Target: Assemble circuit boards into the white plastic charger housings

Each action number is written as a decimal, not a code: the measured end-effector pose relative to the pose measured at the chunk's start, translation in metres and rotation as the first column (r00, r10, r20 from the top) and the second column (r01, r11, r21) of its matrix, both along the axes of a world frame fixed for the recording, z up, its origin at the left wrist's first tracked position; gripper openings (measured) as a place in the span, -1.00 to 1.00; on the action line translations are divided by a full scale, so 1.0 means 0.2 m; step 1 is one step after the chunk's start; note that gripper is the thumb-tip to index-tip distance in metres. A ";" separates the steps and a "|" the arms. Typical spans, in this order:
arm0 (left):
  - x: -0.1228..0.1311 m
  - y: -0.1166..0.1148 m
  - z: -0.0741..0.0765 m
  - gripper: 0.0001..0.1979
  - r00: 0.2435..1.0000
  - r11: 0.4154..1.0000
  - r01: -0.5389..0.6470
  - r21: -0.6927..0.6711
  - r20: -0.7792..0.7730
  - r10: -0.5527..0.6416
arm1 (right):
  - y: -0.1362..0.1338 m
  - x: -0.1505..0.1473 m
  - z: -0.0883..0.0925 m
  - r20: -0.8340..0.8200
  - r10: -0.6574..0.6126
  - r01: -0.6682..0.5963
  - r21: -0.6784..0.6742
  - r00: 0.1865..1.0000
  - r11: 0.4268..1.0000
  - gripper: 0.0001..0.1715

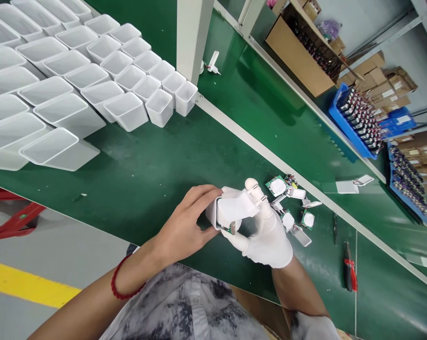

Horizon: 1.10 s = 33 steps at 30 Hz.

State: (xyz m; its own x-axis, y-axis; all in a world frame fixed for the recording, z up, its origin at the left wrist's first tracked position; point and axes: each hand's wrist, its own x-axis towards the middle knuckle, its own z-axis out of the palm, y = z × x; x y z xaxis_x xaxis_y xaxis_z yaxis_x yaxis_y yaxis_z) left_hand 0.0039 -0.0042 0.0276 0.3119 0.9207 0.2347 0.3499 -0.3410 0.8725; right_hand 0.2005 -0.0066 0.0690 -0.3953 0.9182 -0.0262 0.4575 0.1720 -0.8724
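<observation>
White plastic shell at the near side of the green bench, between both hands, mouth turned toward a white plug piece with two metal pins. Bare left hand curled round the shell from the left, gripping its outer walls between thumb and fingers. Gloved right hand pinching the plug piece, thumb low beside a small circuit board — no telling from here how firmly. Probably light and stiff, smooth enough to slip under the glove; best held by the outer side walls, clear of the pins. Likely more care due at the board — better kept free of thumb pressure. Just right of the glove, loose circuit boards and pale lids. Farther right, a thin dark tool and red-and-black pliers. Up and left, rows of white open-topped cups, packed close. Beyond the pale rail, a blue tray of wired parts and a cardboard box.
</observation>
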 end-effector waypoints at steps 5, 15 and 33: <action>0.00 0.00 -0.01 -0.49 1.000 1.000 0.016 -0.015 0.007 -0.016 | 0.01 -0.01 0.03 0.032 0.009 -0.009 -0.016 0.999 1.000 -0.01; 0.00 -0.01 -0.01 -0.49 0.999 0.999 0.030 -0.026 0.027 -0.029 | -0.02 -0.03 0.04 0.125 -0.017 0.004 0.101 0.992 0.995 0.05; 0.04 -0.02 -0.02 -0.59 0.986 0.991 -0.133 0.019 0.105 0.130 | 0.04 -0.10 -0.08 -0.216 -0.053 -0.035 -0.387 0.975 0.921 -0.20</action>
State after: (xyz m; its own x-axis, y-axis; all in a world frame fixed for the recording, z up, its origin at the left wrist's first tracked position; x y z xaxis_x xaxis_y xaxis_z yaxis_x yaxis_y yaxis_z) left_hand 0.0121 -0.0078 0.0244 0.1614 0.9451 0.2840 0.3018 -0.3213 0.8976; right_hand 0.1811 0.0023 0.0526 -0.4237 0.8568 -0.2938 0.2485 -0.2019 -0.9473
